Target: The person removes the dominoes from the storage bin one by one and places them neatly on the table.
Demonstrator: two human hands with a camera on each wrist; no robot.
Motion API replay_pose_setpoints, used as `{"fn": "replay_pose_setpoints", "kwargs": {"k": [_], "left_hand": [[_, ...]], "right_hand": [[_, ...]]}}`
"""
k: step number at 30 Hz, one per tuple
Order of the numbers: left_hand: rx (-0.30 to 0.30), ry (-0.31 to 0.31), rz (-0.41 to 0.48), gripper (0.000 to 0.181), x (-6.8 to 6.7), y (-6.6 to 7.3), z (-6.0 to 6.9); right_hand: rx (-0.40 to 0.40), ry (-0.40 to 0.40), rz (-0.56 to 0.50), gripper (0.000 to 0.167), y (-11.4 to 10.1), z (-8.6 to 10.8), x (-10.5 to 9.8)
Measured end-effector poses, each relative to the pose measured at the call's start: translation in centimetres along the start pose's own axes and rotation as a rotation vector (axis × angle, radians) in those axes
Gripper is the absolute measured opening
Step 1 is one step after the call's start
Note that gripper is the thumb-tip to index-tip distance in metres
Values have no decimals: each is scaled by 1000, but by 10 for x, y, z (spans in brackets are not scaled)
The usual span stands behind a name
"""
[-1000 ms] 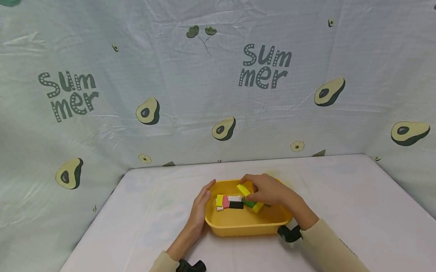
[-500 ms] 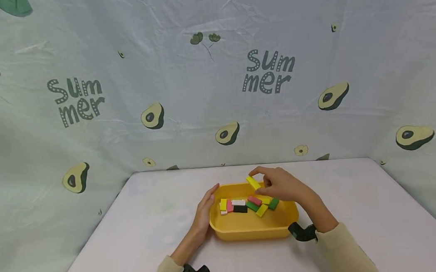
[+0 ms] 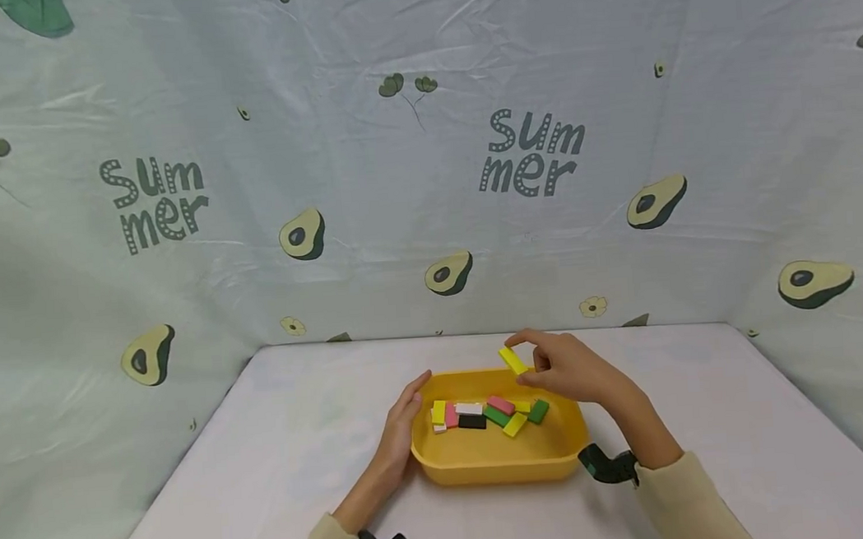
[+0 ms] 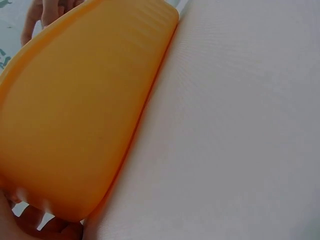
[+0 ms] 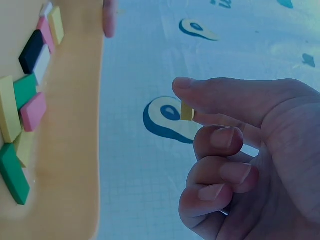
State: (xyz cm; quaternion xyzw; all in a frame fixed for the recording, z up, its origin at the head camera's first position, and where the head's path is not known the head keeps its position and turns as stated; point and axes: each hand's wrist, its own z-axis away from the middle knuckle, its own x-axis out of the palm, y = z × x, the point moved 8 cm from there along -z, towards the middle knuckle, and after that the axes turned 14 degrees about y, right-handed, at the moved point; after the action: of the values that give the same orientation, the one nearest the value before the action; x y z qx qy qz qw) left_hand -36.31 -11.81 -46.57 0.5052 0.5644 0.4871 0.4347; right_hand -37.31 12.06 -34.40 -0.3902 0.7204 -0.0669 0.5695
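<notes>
Raised since a second ago, the yellow block (image 3: 514, 360) appears over the far rim of the orange tray (image 3: 488, 470), where I see it pinched between thumb and fingertip of the right hand (image 3: 577, 368), other fingers curled. Pink, green, white, black and yellow blocks (image 3: 473, 422) lie inside the tray. I note the left hand (image 3: 398, 432), fingers mostly straight, against its left side, above the white table (image 3: 294, 451).
</notes>
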Motion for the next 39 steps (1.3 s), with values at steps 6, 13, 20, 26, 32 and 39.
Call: {"fn": "replay_pose_setpoints", "kwargs": {"k": [6,13,20,26,32,39], "left_hand": [[-10,21,19,51,-4,-1,1],[-1,5,3,51,0,-1,0],[-5,6,11,50,0,-2,2],[1,0,19,50,0,1,-1],[10,12,14,51,-3,0,-1],[14,3,9,50,-3,-1,0]], "right_hand": [[-2,-5,0,51,5,2,-4],[19,26,21,52,16,5,-15],[28,41,25,52,22,8,-24],[38,67,30,51,27,8,-33],[26,81,-13,50,30,10,-38],[58,66,-84,51,38,16,-44]]}}
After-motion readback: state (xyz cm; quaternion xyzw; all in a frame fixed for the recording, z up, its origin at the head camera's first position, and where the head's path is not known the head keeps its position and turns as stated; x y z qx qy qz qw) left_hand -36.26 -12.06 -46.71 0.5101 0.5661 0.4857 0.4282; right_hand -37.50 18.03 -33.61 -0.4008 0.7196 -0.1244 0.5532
